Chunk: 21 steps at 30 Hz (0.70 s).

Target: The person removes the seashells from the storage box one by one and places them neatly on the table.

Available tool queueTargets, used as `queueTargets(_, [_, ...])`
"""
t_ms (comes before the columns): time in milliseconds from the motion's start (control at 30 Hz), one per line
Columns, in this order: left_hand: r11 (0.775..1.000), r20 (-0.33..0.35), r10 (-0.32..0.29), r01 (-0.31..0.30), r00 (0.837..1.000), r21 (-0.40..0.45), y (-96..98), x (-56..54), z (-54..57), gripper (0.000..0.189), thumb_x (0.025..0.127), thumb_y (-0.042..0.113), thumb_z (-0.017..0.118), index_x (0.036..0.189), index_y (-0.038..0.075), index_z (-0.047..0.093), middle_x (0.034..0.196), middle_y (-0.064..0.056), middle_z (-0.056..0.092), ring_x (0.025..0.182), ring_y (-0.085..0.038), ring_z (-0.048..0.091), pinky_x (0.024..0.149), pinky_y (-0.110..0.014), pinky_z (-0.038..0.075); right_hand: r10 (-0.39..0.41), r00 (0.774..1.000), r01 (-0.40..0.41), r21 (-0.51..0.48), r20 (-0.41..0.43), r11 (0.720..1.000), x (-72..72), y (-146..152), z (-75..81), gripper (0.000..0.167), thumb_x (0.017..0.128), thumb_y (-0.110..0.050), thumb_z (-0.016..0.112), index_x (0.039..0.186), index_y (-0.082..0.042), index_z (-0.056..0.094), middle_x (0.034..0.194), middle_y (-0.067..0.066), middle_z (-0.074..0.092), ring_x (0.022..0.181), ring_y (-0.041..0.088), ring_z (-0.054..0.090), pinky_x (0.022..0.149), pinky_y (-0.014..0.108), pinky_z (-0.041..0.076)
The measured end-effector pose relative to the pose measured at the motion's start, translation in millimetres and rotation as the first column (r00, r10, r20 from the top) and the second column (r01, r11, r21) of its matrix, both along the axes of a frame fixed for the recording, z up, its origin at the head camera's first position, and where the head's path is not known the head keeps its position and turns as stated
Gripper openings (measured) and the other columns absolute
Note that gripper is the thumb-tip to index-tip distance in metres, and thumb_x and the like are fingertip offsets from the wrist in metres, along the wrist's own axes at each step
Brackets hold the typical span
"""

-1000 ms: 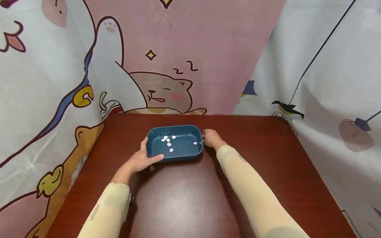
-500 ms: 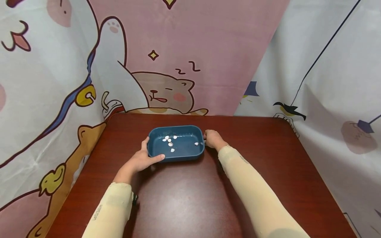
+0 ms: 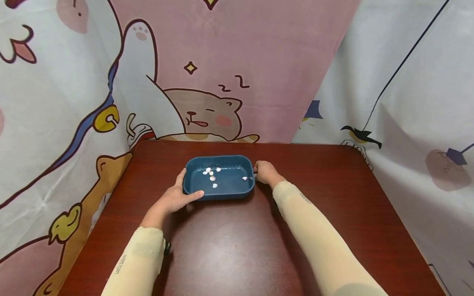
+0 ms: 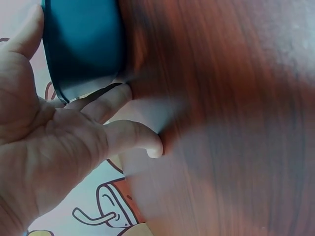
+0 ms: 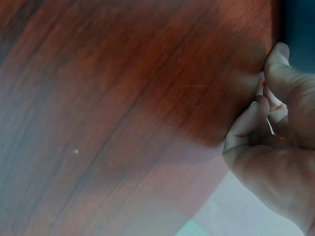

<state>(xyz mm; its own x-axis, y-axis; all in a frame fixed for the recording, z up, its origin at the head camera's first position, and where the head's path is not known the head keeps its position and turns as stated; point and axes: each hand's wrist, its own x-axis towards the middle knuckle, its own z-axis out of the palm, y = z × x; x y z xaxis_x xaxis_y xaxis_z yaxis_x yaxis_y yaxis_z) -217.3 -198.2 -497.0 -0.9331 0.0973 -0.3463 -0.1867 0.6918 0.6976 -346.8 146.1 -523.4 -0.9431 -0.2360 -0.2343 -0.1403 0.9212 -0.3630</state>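
Note:
A dark blue rectangular dish with rounded corners sits on the table in the head view. Several small white shell-like pieces are in it, most toward the left, and a single white piece lies near the right end. My left hand holds the left end, its thumb on the front rim and fingers along the side. In the left wrist view the fingertips reach past the dish wall near the tabletop. My right hand grips at the right end with curled fingers; the wall shows beside its thumb.
The reddish-brown wooden table meets a printed cloth backdrop along its far edge. More patterned cloth hangs at the left and right. Pale sleeves cover both forearms.
The head view has shifted slightly, so the scene sits a few pixels further right than a second ago. Hands, dish and white pieces keep the same places relative to one another.

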Motion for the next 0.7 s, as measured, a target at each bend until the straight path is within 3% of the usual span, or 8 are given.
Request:
queueTargets(167, [0.999,0.015,-0.026,0.027,1.000,-0.041,-3.0,-3.5,-2.1,0.120,0.095,0.069,0.068,0.171,0.029,-0.016,0.174,-0.029,0.023,0.150,-0.052,0.042,0.120,-0.071,0.037,-0.004,1.000,0.004,0.000,0.004,1.000,0.1,-1,0.4,0.021,0.101,-0.020,0.074,0.110,-0.003,0.066,0.106,0.012,0.067,0.098,0.026,0.061,0.092,0.041,0.054])
queueTargets(700, [0.998,0.014,-0.059,0.059,0.998,0.003,-10.9,-7.8,-2.6,0.123,0.093,0.067,0.072,0.171,0.029,-0.016,0.178,-0.024,0.014,0.157,-0.052,0.031,0.123,-0.073,0.032,-0.056,0.998,0.057,-0.048,0.009,0.997,2.9,2,-2.1,0.024,0.100,-0.026,0.077,0.109,-0.006,0.065,0.109,0.011,0.068,0.102,0.027,0.062,0.097,0.043,0.055])
